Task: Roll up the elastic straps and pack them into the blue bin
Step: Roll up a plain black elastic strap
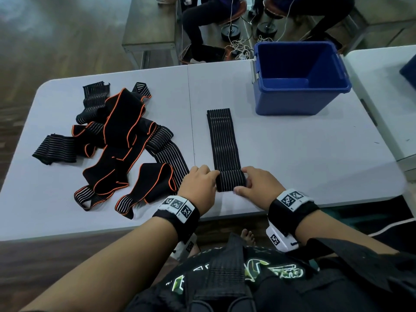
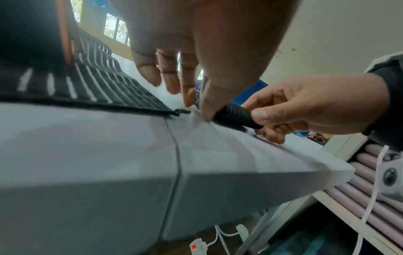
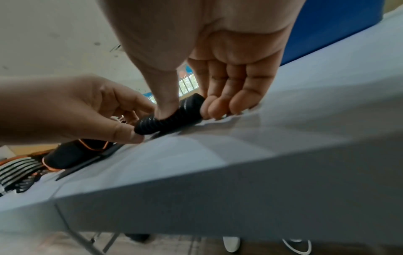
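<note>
A black striped elastic strap (image 1: 221, 140) lies flat down the middle of the grey table (image 1: 304, 158). Its near end is wound into a short roll (image 1: 230, 180) (image 2: 235, 115) (image 3: 167, 119). My left hand (image 1: 215, 176) (image 2: 196, 105) pinches the roll's left end, thumb in front and fingers behind. My right hand (image 1: 244, 181) (image 3: 187, 110) holds the right end, with its thumb pressed on the roll and its fingers behind it. The blue bin (image 1: 299, 79) stands open at the far right with nothing visible inside.
A tangled pile of black straps (image 1: 119, 140), some edged in orange, covers the table's left half, reaching close to my left hand. A second table (image 1: 382, 75) adjoins on the right. Seated people's legs and cables (image 1: 238, 46) are beyond the far edge.
</note>
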The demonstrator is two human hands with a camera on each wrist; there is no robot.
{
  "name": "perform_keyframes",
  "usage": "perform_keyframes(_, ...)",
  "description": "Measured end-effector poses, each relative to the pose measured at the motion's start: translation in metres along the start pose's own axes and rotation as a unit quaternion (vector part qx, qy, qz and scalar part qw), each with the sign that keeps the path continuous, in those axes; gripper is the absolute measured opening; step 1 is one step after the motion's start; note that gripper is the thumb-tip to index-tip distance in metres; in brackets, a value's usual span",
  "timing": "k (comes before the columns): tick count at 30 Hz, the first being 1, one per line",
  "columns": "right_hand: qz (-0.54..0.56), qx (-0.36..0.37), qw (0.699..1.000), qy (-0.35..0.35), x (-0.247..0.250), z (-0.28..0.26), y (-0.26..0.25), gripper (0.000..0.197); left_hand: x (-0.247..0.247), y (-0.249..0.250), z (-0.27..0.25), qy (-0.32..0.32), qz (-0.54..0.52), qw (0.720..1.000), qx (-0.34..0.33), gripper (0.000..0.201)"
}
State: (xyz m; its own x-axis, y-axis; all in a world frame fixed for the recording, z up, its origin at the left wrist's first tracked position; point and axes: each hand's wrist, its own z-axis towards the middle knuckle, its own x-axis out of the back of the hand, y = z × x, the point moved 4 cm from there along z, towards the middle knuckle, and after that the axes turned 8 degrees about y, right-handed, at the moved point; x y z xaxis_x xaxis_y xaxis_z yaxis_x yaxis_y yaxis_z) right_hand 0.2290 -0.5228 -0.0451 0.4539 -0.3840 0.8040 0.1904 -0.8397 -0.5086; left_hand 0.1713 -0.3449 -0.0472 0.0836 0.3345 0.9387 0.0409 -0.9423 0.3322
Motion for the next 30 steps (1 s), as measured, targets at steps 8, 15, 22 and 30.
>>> perform_keyframes(8, 0.023, -0.005, 1.000, -0.006, 0.005, 0.004, 0.008, 0.034, 0.002, -0.012, 0.004, -0.017, -0.065, 0.994, 0.081, 0.033)
perform_keyframes(15, 0.033, -0.035, 0.999, 0.023, 0.002, 0.003, 0.007, 0.020, -0.002, -0.016, 0.009, -0.032, -0.144, 0.976, 0.157, 0.043)
perform_keyframes(22, 0.022, -0.034, 0.999, 0.024, 0.002, 0.005, 0.004, 0.022, 0.001, -0.007, 0.017, -0.106, -0.072, 0.975, 0.182, 0.048)
perform_keyframes(30, 0.049, -0.040, 0.997, 0.044, 0.008, 0.008, -0.003, 0.022, 0.020, -0.004, 0.016, 0.017, -0.041, 0.988, 0.145, 0.033)
